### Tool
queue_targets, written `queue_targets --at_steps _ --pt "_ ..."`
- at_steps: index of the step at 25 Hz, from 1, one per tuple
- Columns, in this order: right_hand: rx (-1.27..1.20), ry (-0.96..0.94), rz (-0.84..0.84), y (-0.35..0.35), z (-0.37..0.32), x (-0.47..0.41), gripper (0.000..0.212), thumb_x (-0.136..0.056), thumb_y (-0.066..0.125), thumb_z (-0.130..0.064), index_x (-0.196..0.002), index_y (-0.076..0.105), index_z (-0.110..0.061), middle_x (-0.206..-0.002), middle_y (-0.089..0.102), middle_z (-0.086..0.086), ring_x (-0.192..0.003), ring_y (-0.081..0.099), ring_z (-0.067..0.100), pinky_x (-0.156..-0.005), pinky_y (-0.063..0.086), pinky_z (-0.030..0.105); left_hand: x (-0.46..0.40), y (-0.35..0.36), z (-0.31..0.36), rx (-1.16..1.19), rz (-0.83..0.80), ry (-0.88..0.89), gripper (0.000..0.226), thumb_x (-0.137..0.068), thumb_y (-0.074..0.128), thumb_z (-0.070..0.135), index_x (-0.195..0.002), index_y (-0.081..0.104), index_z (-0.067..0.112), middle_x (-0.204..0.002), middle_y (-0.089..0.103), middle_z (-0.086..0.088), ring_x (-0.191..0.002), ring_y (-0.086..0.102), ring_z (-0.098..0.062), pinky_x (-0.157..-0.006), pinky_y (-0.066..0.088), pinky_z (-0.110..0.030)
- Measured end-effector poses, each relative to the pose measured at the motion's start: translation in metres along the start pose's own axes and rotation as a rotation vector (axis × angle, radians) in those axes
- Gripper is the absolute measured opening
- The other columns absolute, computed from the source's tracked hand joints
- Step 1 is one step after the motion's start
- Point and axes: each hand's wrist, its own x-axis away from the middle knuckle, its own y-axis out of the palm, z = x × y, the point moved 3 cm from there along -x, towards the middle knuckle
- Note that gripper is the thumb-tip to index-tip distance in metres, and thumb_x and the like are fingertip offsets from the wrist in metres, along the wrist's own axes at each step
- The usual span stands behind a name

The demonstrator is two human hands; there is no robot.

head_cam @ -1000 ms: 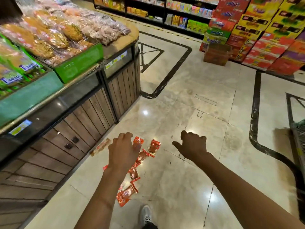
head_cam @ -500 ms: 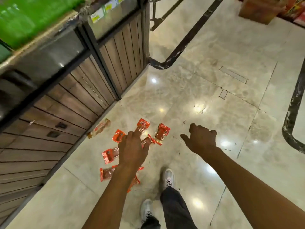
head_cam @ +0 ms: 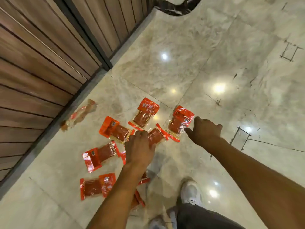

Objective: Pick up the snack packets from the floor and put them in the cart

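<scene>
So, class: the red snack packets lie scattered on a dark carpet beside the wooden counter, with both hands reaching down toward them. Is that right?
Not quite. The head view shows the red snack packets lying on a glossy pale marble floor, not a dark carpet. The rest holds: they lie beside the wooden counter, with the left hand and right hand reaching down toward them.

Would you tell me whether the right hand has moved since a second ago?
Yes: the right hand has come toward the rightmost red packet, its thumb now at the edge.

snack packets [head_cam: 146, 115]: red-orange, clear windows over dark red filling | floor [head_cam: 214, 63]: beige marble, grey veining, dark inlay lines | cabinet panelling [head_cam: 41, 55]: brown wood slats, dark grooves | shoe [head_cam: 191, 193]: white | trouser leg [head_cam: 203, 218]: dark grey
</scene>
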Motion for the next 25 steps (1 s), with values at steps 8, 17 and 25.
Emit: queue_targets --at_steps 8,17,25 --pt "-0.248 0.208 0.031 0.156 -0.027 -0.161 0.108 -0.067 0.074 -0.072 -0.146 0.031 -0.012 -0.133 0.057 0.014 -0.12 0.057 0.039 -0.105 0.04 0.055 -0.127 0.179 -0.052 -0.023 -0.017 -0.008 0.08 -0.082 0.07 0.06 -0.145 0.044 0.018 -0.149 0.041 -0.004 -0.132 0.041 -0.031 -0.106 0.045 -0.046" --pt "-0.711 0.517 0.177 0.176 -0.04 -0.175 0.126 -0.055 0.096 -0.046 -0.15 0.021 -0.008 -0.144 0.036 0.018 -0.132 0.042 0.039 -0.101 0.045 0.052 -0.148 0.193 -0.052 0.056 -0.012 0.03 0.083 -0.075 0.079 0.059 -0.137 0.048 0.015 -0.135 0.048 -0.005 -0.126 0.048 -0.024 -0.102 0.046 -0.035" --pt "-0.972 0.319 0.17 0.179 -0.025 -0.158 0.067 -0.077 0.085 -0.032 -0.13 0.047 -0.015 -0.122 0.065 0.007 -0.111 0.066 0.031 -0.094 0.056 0.045 -0.131 0.175 -0.049 0.109 -0.012 0.037 0.057 -0.09 0.07 0.046 -0.129 0.042 0.015 -0.116 0.07 -0.01 -0.105 0.069 -0.032 -0.083 0.057 -0.043"
